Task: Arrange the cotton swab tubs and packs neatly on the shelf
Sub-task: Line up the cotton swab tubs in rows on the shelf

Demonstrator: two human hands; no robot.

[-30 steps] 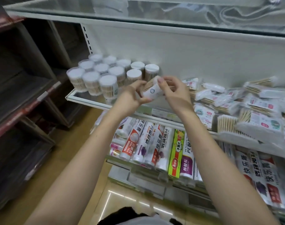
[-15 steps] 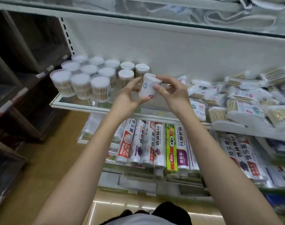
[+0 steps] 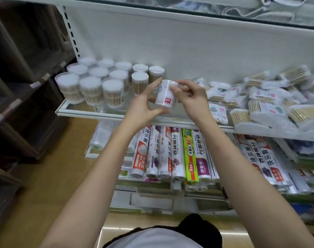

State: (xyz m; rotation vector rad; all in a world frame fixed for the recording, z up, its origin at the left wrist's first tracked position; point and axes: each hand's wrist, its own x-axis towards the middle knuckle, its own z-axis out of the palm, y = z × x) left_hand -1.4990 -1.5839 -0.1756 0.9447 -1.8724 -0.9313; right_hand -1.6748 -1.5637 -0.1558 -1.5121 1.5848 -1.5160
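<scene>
Left hand (image 3: pixel 143 106) and right hand (image 3: pixel 192 97) both grip one upright white-labelled cotton swab tub (image 3: pixel 166 93) above the shelf (image 3: pixel 77 111) front edge, between clustered tubs (image 3: pixel 98 81) at its left end and heaped swab packs (image 3: pixel 260 102) rightward.

Standing against a white back panel (image 3: pixel 188 51), with dark wooden shelving (image 3: pixel 23 83) lining the left edge, tan floor (image 3: pixel 50 176) below reflecting strips of light
</scene>
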